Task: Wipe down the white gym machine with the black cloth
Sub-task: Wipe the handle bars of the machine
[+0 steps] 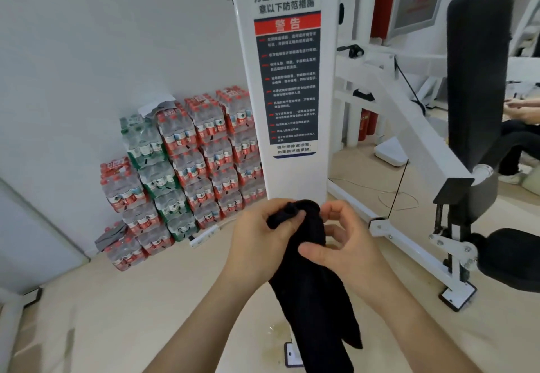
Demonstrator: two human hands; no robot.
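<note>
The black cloth (314, 285) hangs down in front of me, bunched at its top end. My left hand (260, 232) grips that bunched top from the left. My right hand (344, 244) pinches the cloth from the right, thumb across it, a little lower. Both hands are held just in front of the foot of the white gym machine's upright column (248, 51), without touching it. A dark warning label (287, 80) with red header covers the column's front. The machine's white sloping frame (415, 136) runs right to a black back pad (476, 74) and black seat (514, 258).
Stacked packs of bottled water (187, 162) stand against the white wall at left, with a power strip (204, 237) on the floor. A black cable (399, 185) hangs by the frame. A seated person (517, 139) is at far right. Beige floor lies below my arms.
</note>
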